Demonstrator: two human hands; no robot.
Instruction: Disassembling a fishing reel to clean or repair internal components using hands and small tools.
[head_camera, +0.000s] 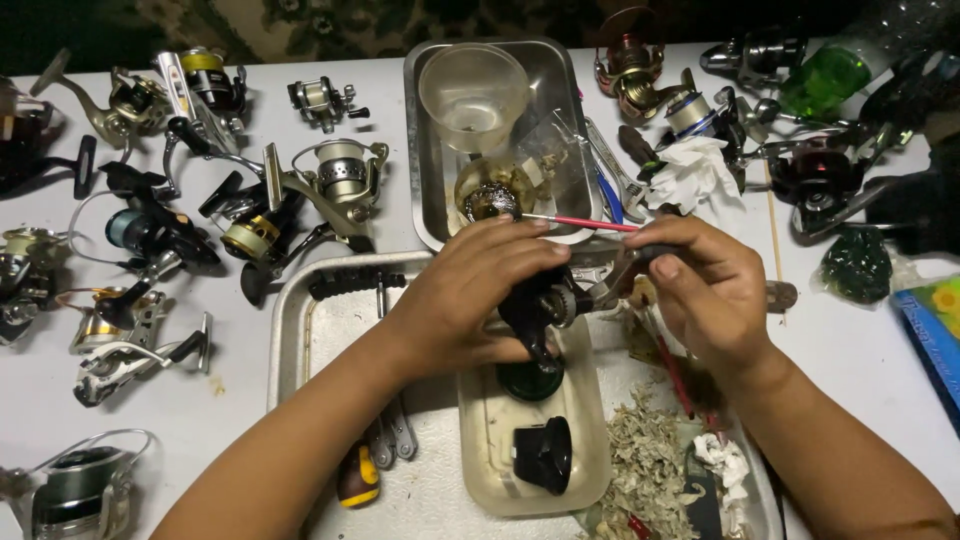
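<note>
Right now a black reel body (535, 305) is gripped by the left hand (470, 300) above the clear tub (480, 440) in the metal tray (300, 330), while a wrench (612, 280) is clenched by the right hand (715, 300) — the reel is judged partly stripped, reassembly left. Two black parts — one cap (545, 455) — are counted in the tub; about a dozen reels (335, 180) are spread over the surface (240, 420).

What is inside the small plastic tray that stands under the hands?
In the small plastic tray lie a black reel part and a dark green round piece, which the left hand covers in part. The tray's far end is hidden.
</note>
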